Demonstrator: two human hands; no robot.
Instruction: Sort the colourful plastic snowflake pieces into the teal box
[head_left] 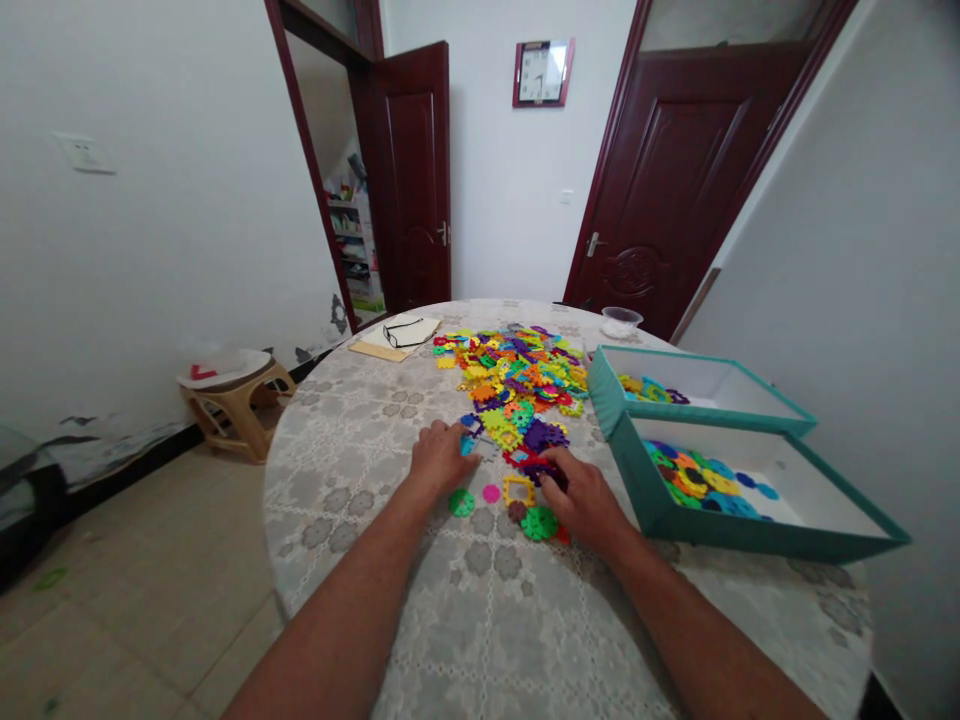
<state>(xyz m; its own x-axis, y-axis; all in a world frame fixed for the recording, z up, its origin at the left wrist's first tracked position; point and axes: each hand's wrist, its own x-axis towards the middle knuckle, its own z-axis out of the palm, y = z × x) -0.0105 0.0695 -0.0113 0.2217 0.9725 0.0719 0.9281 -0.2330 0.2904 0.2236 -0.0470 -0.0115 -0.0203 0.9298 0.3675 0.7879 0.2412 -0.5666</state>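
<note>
My left hand rests on the patterned tablecloth with thumb and index finger apart, next to a light-blue gear piece and a dark-blue one. Curled fingers of my right hand close at the edge of a red gear piece; their tips are partly hidden. A dark purple gear piece lies just beyond. Between and before my hands are a yellow square frame, a pink disc, a brown gear and green gears.
A heap of colourful plastic gears covers the table's far middle. At right stands an open teal box with loose gears in both halves. Glasses lie on a notebook at far left; a clear bowl stands far right.
</note>
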